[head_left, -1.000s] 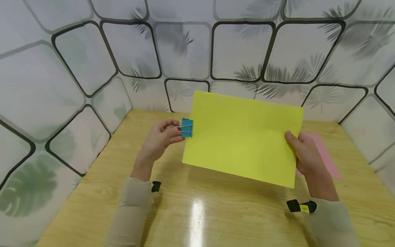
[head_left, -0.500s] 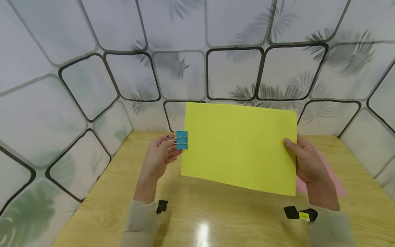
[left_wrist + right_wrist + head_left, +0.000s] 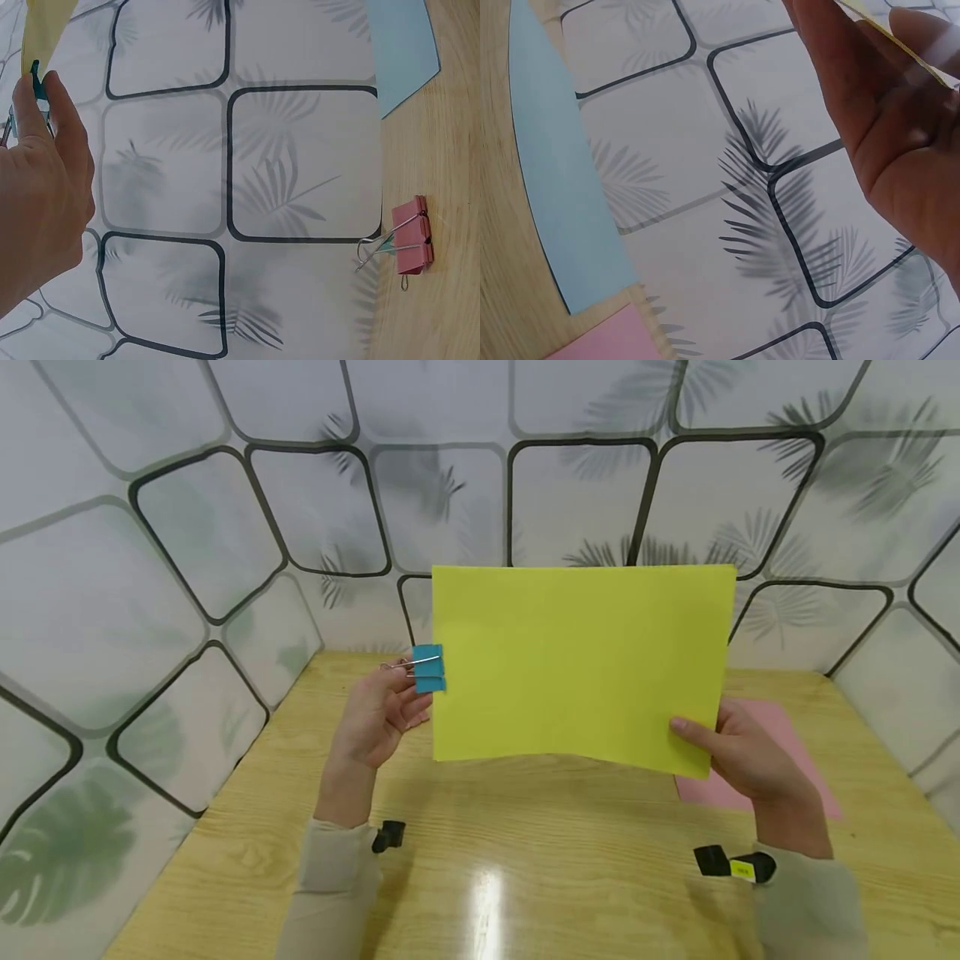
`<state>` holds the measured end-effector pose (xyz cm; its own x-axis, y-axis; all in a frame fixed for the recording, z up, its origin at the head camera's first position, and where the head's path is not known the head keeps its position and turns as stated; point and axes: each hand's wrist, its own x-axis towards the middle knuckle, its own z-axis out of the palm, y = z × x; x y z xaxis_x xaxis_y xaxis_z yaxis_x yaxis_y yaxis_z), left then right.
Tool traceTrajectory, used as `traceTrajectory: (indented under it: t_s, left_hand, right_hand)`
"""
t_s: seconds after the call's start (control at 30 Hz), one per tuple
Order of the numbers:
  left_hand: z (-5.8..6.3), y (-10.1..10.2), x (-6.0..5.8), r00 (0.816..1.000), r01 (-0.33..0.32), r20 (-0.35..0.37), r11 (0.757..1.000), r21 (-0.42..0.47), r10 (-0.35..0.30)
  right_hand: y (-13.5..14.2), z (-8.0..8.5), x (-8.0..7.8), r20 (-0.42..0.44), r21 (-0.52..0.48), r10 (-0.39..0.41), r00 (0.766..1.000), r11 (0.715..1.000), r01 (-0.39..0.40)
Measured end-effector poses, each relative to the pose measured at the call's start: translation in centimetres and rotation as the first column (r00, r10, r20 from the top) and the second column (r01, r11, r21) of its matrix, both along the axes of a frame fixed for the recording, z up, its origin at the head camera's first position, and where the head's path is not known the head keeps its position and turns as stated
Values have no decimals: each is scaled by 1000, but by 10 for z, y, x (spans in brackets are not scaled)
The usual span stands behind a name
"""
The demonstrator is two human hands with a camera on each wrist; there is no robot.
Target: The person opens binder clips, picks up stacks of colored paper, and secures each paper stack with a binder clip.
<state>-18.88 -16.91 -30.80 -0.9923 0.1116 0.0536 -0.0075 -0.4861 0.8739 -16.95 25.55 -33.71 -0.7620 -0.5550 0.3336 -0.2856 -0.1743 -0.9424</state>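
A yellow sheet of paper (image 3: 577,660) is held up above the table, broad side facing the head camera. On its left edge sits a blue binder clip (image 3: 429,668) with wire handles. My left hand (image 3: 369,714) pinches this clip by its handle end; some fingers are hidden behind it. In the left wrist view, the fingers (image 3: 69,124) are around the clip and a corner of the yellow sheet shows above. My right hand (image 3: 753,756) grips the sheet near its lower right corner, thumb on the front and other fingers hidden behind.
A pink sheet (image 3: 776,735) lies on the wooden table (image 3: 585,868) at the right. The wrist views show a light blue sheet (image 3: 570,187) and a pink binder clip (image 3: 412,236) on the table. A patterned backdrop (image 3: 442,510) rises behind and at both sides.
The yellow sheet's right side has risen, so its top edge is now nearly level. My right thumb sits lower on the sheet. The left hand still holds the blue binder clip.
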Motion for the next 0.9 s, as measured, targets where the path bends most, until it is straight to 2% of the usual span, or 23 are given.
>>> traceTrajectory:
  t_s: [0.1,0.2,0.47,0.53,0.67,0.73,0.8,0.9]
  left_hand:
    - [0,-3,-1,1000,7,-11,1000,13,-7]
    - [-1,-5,-2,1000,17,-19,1000,-11,-18]
    - [-5,-6,-1,996,61,-58,985,-161,-71]
    - [-6,-8,-1,990,99,-80,983,-154,-112]
    - [-9,-12,0,966,206,-137,974,-95,-217]
    - [-9,-13,0,955,238,-162,968,-82,-249]
    - [-9,-12,0,956,236,-160,968,-85,-247]
    - [-6,-9,0,963,208,-153,972,-107,-223]
  right_hand:
    - [-1,1,0,27,-51,10,1000,999,-9]
    - [-3,2,0,49,-149,-32,998,988,39]
    - [-9,-1,2,64,-324,-174,983,928,185]
    - [-9,-1,2,75,-351,-188,979,914,202]
    - [-6,1,2,82,-395,-160,984,901,179]
    - [-4,2,1,73,-401,-142,987,902,160]
    - [-1,3,0,65,-403,-111,992,906,128]
    - [0,2,0,60,-395,-109,992,910,123]
